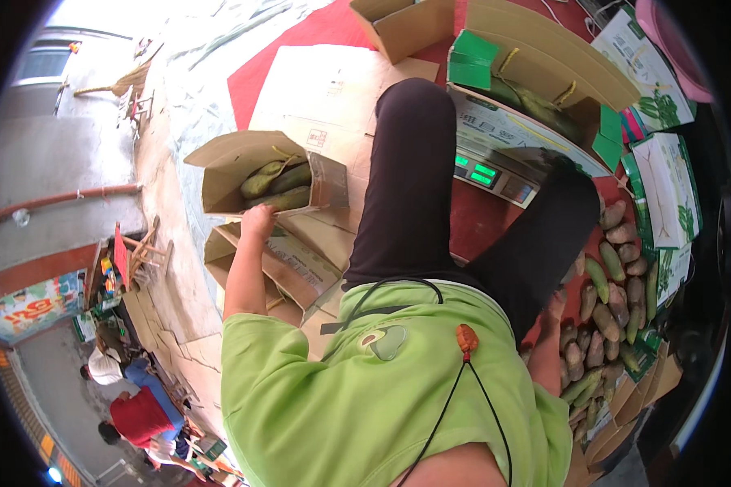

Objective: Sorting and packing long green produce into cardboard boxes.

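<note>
Green shirt (390, 390) cloth is filling the space nearest the camera, with one red-brown pendant (466, 338) lying over it and two dark trouser legs (410, 178) stretching ahead. Beyond the left leg, the left hand (258, 217) is resting at the near rim of an open box (330, 183), its fingers apparently curling over the edge; whether they are pinching it cannot be told. Beside the right leg, the right hand (554, 304) is showing only dimly next to the loose vegetables (606, 322), so its grip cannot be told either.

Boxing seems to be partly done. Three vegetables are showing inside the box at the left hand, and at least two are lying in a white-fronted carton (503, 134) behind the lit display of one scale (483, 172). Much seems to be left: well over twenty vegetables, brown and green, are lying loose on the right, overlapping too much for an exact count. One more open box (304, 264) is standing just below the first, and another (414, 31) is standing at the top; what they are holding cannot be told. At least three flattened white cartons (666, 191) are lying along the right side, near one pink tub (681, 49).
</note>
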`<state>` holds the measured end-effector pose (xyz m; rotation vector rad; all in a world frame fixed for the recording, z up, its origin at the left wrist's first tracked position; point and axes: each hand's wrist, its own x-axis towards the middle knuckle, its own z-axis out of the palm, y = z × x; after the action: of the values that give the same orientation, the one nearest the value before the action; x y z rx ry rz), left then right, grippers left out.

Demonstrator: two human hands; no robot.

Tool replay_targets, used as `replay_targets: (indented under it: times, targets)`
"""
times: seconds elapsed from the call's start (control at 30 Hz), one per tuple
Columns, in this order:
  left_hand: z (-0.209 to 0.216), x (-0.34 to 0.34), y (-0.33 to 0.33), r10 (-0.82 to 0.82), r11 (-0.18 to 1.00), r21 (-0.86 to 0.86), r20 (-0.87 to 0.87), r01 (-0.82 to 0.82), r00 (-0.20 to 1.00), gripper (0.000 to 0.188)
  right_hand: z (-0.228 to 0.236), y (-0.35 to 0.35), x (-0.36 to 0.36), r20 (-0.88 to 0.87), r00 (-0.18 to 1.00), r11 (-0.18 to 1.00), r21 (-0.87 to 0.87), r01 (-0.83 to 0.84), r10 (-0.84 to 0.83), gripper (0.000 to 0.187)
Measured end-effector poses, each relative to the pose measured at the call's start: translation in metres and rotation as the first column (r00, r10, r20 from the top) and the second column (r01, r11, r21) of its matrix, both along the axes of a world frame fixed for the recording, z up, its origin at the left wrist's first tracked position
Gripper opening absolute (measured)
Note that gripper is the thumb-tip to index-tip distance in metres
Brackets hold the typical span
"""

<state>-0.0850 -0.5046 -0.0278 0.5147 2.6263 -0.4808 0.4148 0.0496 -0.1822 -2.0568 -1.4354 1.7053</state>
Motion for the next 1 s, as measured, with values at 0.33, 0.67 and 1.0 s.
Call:
replay_targets:
  times: [0.33,0.67,1.0]
  targets:
    - [-0.017,0.036,-0.027,-0.209,0.977,-0.020,0.037,0.210,0.977,0.017,0.014,-0.003,0.006,-0.018,0.998,0.993,-0.107,0.052,-0.054,0.032]
    - [0.008,0.114,-0.040,-0.308,0.917,-0.163,0.284,0.363,0.908,0.020,0.112,0.104,-0.079,-0.300,0.949,0.990,0.071,0.123,-0.096,0.015]
    - [0.125,0.055,0.056,0.144,0.736,0.506,0.532,-0.450,0.834,0.014,0.188,0.201,-0.216,-0.310,0.873,0.883,0.405,-0.238,0.377,0.022]
